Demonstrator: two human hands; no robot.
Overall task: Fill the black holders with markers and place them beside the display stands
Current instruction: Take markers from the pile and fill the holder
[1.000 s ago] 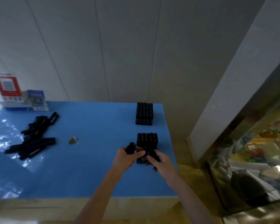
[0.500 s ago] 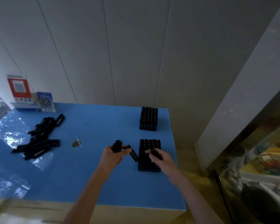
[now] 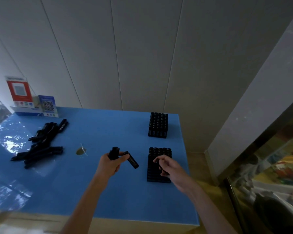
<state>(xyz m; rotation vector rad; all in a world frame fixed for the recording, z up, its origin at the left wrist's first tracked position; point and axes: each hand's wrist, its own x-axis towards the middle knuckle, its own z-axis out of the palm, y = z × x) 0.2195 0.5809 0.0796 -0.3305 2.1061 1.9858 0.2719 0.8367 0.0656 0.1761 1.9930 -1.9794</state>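
Filling step under way. Left hand grips few markers above desk. Right hand over near holder, fingers curled; contents unclear. Far holder full. Next: seat marker upright in free slot.

No lettering is legible: QR codes mark the red stand and blue stand at the table's far left corner; print on a held marker blurs.
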